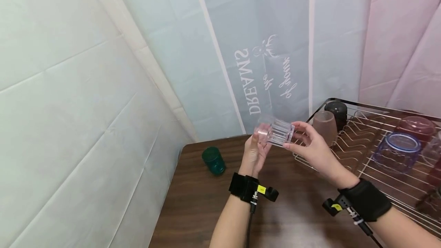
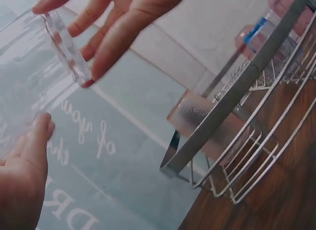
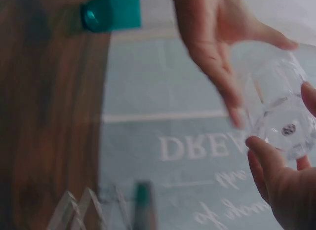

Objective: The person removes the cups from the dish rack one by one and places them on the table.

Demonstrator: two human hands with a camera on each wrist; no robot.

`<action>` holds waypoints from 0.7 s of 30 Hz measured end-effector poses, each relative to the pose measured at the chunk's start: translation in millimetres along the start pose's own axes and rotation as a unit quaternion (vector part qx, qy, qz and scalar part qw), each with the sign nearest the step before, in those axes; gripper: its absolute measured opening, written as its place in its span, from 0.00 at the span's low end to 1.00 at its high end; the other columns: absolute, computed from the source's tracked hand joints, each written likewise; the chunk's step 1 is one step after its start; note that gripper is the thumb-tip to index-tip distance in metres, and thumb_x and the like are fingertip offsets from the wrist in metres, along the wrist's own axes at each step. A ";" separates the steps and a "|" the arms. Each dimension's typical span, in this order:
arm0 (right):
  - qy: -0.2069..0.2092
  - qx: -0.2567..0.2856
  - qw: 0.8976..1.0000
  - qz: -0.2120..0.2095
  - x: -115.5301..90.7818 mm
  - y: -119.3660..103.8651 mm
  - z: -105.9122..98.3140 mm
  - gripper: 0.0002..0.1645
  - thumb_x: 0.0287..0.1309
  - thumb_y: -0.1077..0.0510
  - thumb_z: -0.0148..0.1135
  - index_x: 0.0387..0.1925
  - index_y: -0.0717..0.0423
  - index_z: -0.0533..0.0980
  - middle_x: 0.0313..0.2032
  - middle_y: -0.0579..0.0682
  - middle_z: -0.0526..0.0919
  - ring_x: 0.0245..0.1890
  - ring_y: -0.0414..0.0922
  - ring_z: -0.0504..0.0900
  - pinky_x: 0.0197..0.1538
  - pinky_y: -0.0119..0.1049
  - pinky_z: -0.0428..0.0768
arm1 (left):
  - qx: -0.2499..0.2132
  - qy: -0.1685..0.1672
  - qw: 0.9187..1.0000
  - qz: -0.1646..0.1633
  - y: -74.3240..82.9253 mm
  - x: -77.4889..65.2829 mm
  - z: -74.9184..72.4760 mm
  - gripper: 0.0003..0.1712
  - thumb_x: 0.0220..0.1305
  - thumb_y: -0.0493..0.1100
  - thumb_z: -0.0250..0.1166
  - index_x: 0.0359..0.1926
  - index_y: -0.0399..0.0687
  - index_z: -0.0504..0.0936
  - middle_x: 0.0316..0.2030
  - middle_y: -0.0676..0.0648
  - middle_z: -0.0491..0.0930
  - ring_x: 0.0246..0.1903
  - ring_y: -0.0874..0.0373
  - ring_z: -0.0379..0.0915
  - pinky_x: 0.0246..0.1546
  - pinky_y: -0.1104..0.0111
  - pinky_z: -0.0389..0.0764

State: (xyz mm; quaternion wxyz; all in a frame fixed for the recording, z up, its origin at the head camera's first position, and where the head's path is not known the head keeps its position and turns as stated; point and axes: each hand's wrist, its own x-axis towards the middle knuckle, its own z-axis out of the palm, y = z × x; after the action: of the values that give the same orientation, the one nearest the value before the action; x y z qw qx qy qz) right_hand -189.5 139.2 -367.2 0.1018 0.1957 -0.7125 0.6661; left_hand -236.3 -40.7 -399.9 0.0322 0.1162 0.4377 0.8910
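Note:
A clear drinking glass (image 1: 280, 132) with ribbed sides is held tilted in the air between both hands, above the back edge of the table. My left hand (image 1: 254, 152) grips it near the mouth end, thumb on the near side. At the thick base, my right hand (image 1: 315, 150) pinches the edge between thumb and fingers. The right wrist view looks onto the round bottom of the glass (image 3: 289, 129), which bears a small dark mark. From the left wrist, the right hand's fingers (image 2: 103, 62) show along the base rim.
A dark green cup (image 1: 213, 160) is on the brown wooden table (image 1: 193, 202) to the left. On the right stands a wire dish rack (image 1: 368, 105) holding a frosted pinkish glass (image 1: 324, 127), a black cup (image 1: 337, 113), a blue glass (image 1: 401, 154) and a red bowl (image 1: 417, 126). Printed fabric hangs behind.

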 end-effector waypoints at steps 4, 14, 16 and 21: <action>-0.009 0.041 0.999 0.012 -2.1 7.2 8.7 0.36 0.65 0.72 0.64 0.68 0.70 0.56 0.61 0.60 0.64 0.54 0.28 0.75 0.49 0.24 0.81 | 0.051 0.001 0.999 0.004 8.7 0.9 -6.2 0.76 0.37 0.74 0.78 0.74 0.26 0.60 0.68 0.32 0.70 0.66 0.44 0.71 0.56 0.68 0.80; -0.099 -0.006 0.995 0.024 8.4 4.4 1.8 0.38 0.64 0.73 0.64 0.68 0.74 0.53 0.66 0.73 0.62 0.63 0.55 0.75 0.54 0.24 0.79 | 0.145 -0.045 0.988 0.016 46.2 -0.2 -21.0 0.71 0.42 0.66 0.82 0.75 0.27 0.60 0.72 0.31 0.65 0.69 0.43 0.67 0.65 0.59 0.73; -0.127 -0.056 0.990 0.005 11.2 1.4 -10.7 0.38 0.63 0.73 0.66 0.67 0.76 0.56 0.66 0.74 0.63 0.65 0.67 0.71 0.57 0.26 0.77 | 0.163 -0.051 0.985 0.015 52.5 -0.7 -25.8 0.68 0.44 0.63 0.81 0.75 0.29 0.60 0.72 0.33 0.66 0.69 0.43 0.67 0.66 0.59 0.73; -0.193 -0.281 0.939 -0.051 10.0 -11.5 -65.0 0.37 0.54 0.67 0.76 0.63 0.71 0.70 0.59 0.68 0.76 0.59 0.69 0.76 0.57 0.49 0.82 | 0.281 -0.027 0.959 0.021 59.4 -1.8 -37.2 0.51 0.58 0.47 0.79 0.76 0.38 0.64 0.70 0.41 0.71 0.68 0.51 0.69 0.63 0.63 0.75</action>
State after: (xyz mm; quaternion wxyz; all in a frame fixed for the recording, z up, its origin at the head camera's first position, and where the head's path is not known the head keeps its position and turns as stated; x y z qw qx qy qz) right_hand -201.2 201.7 -346.7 0.0471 0.3203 -0.8657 0.3818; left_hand -240.7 -106.2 -375.4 -0.0090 0.1534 0.6670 0.7290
